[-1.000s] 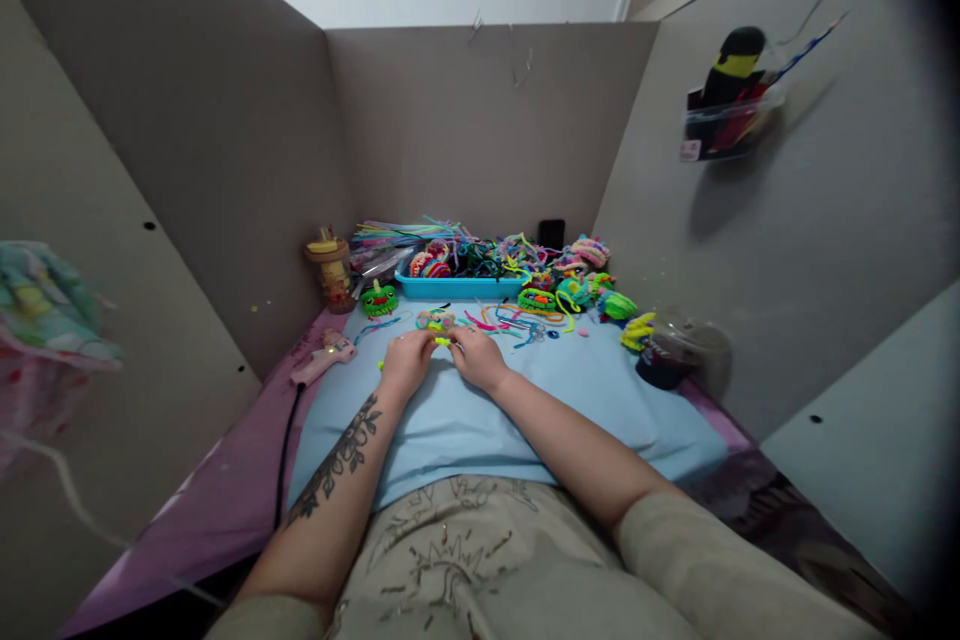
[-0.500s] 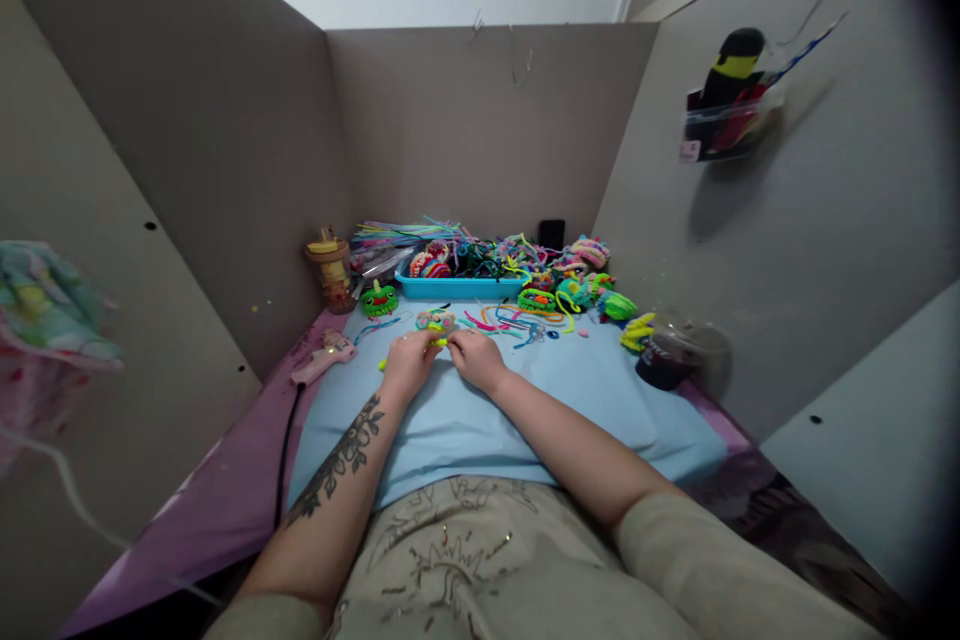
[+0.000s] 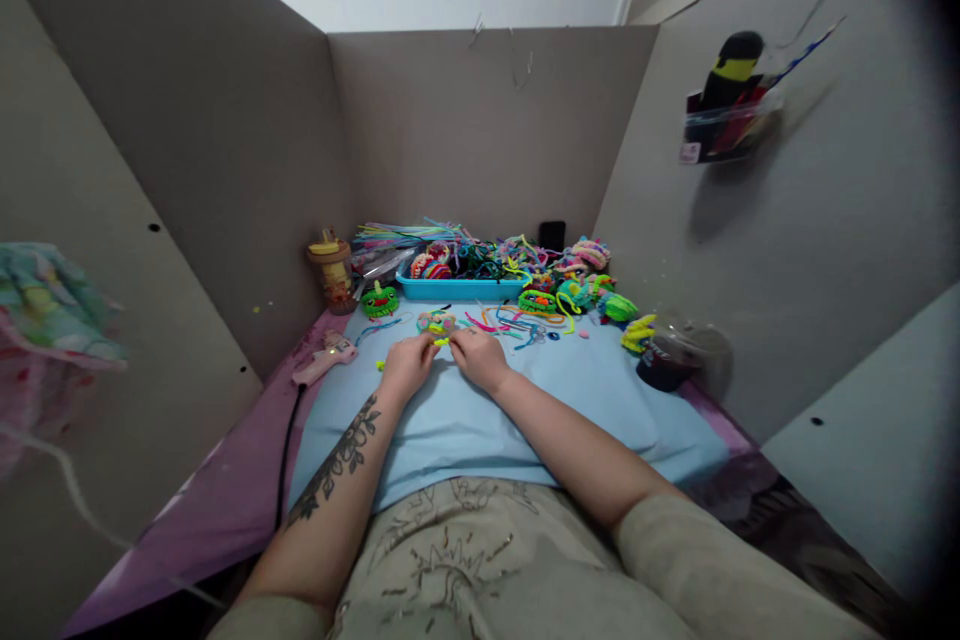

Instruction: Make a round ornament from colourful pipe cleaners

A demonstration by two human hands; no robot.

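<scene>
A short yellow pipe cleaner (image 3: 442,342) is pinched between my two hands above the blue cloth (image 3: 480,430). My left hand (image 3: 407,363) has its fingers closed on one end, and another bit of yellow shows just left of it. On the other end, the fingers of my right hand (image 3: 480,358) are closed too. Right behind my fingertips lies a small fuzzy multicoloured figure (image 3: 436,322) with a yellow part at its front. My fingers hide most of the yellow piece.
Behind stands a blue tray (image 3: 465,289) heaped with fuzzy stems. A green fuzzy figure (image 3: 379,300) and a cup (image 3: 331,270) stand left, near a pink glue gun (image 3: 326,360). Loose stem pieces (image 3: 517,322) lie to the right, before a dark cup (image 3: 664,360).
Both hands stay nearly in place, with only slight finger movement around the yellow pipe cleaner. The view has shifted very slightly.
</scene>
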